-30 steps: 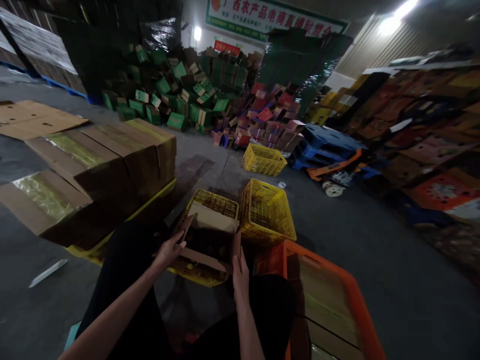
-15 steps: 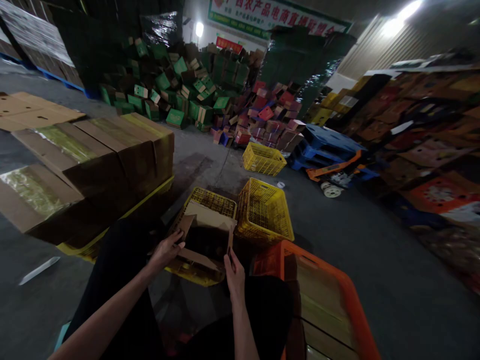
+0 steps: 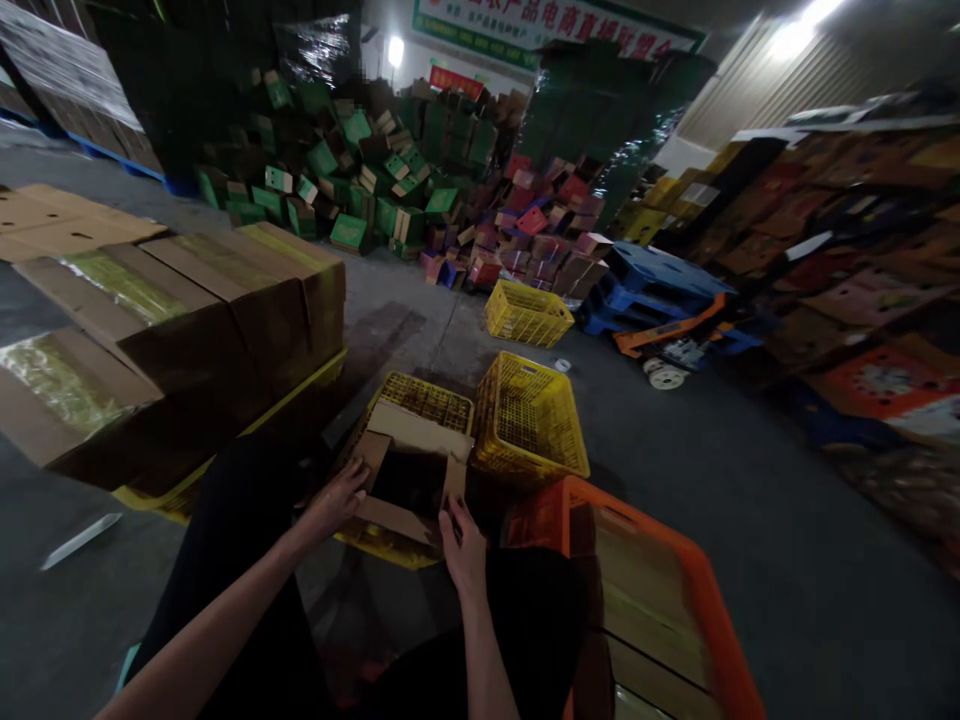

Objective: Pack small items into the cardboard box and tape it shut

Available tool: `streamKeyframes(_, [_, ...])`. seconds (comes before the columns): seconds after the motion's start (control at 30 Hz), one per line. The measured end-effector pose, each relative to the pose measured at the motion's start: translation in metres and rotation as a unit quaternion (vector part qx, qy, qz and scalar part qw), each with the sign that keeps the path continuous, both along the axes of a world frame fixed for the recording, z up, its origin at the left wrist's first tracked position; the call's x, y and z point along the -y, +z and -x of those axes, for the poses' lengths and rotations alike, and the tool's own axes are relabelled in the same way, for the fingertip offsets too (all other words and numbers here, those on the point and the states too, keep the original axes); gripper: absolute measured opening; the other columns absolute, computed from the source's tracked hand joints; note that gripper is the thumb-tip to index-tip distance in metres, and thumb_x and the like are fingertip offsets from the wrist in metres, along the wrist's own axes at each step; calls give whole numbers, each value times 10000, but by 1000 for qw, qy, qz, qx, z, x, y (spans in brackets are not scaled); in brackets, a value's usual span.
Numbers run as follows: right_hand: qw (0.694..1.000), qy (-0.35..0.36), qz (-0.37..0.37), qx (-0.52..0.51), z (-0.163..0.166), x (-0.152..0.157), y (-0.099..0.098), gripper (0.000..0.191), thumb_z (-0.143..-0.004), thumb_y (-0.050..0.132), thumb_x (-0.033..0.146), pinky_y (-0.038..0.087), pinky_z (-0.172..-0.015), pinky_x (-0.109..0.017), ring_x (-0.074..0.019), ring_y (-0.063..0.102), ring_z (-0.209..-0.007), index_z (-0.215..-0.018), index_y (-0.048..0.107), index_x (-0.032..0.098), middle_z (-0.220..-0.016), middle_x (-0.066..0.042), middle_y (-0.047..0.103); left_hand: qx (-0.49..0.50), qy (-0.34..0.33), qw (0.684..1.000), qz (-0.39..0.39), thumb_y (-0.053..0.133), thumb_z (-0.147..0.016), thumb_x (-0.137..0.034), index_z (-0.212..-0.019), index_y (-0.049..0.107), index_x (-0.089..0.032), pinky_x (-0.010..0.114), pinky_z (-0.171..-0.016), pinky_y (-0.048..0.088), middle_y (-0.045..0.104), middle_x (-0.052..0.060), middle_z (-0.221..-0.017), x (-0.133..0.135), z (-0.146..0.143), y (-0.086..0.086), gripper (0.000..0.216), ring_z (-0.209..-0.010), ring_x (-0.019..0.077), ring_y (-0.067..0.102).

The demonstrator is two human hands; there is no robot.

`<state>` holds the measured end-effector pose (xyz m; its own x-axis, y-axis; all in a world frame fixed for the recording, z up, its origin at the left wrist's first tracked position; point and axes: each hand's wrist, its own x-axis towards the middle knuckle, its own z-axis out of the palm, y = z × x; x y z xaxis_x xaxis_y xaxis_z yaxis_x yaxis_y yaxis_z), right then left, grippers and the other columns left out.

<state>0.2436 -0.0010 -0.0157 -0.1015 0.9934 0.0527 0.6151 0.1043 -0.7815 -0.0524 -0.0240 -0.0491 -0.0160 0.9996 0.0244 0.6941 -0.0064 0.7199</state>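
A small brown cardboard box (image 3: 409,478) with its top flaps spread rests on a yellow plastic crate (image 3: 427,400) in front of my knees. My left hand (image 3: 337,497) grips the box's left flap, fingers curled over its edge. My right hand (image 3: 461,540) pinches the right flap near the front corner. The inside of the box is dark and I cannot make out its contents.
A second yellow crate (image 3: 529,415) stands tilted to the right, a third (image 3: 527,313) farther back. An orange crate (image 3: 652,610) sits at my right knee. Taped brown cartons (image 3: 172,320) are stacked at left. Heaps of green and red boxes (image 3: 375,180) and blue pallets (image 3: 652,280) lie behind.
The right flap was standing up under my right hand; it has now folded outward and down. My right hand moved slightly left and lower. My left hand stays on the left flap.
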Motion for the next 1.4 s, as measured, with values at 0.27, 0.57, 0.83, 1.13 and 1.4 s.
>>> streamKeyframes(0.27, [999, 14, -19, 27, 1, 0, 1, 574, -916, 503, 555, 408, -1124, -442, -296, 544, -1314, -1306, 661, 165, -1398, -154, 590, -3, -12, 1000, 0, 507, -878, -218, -1346, 609, -105, 465, -1191, 278, 409, 169, -1540, -2, 1, -10, 491, -1459, 303, 327])
streamKeyframes(0.57, [997, 13, -24, 67, 4, 2, 6, 533, -933, 477, 520, 415, -1108, -450, -303, 556, -1291, -1254, 701, 157, -1381, -175, 600, 7, -8, 1000, -12, 534, -862, -228, -1310, 638, -133, 504, -1167, 318, 446, 174, -1520, -2, 1, -13, 470, -1449, 326, 349])
streamKeyframes(0.83, [990, 23, -11, 140, 6, 5, 10, 554, -955, 435, 542, 387, -1119, -455, -320, 505, -1300, -1273, 693, 169, -1397, -173, 543, -39, -2, 998, -51, 503, -876, -226, -1262, 676, -132, 488, -1153, 340, 468, 185, -1496, 0, -1, -13, 433, -1401, 341, 407])
streamKeyframes(1.13, [987, 28, 0, 160, 8, 6, 13, 548, -942, 450, 563, 394, -1108, -461, -336, 504, -1284, -1277, 693, 204, -1378, -157, 544, -40, 15, 998, -53, 555, -833, -228, -1191, 719, -206, 487, -1122, 369, 512, 123, -1465, 0, 0, -7, 395, -1345, 334, 436])
streamKeyframes(1.4, [988, 25, 15, 149, 8, 5, 11, 527, -947, 434, 552, 389, -1106, -472, -341, 487, -1301, -1271, 697, 231, -1407, -135, 534, -23, 20, 999, -35, 582, -820, -269, -1171, 730, -225, 484, -1107, 373, 527, 117, -1450, -2, 3, -6, 383, -1323, 341, 456])
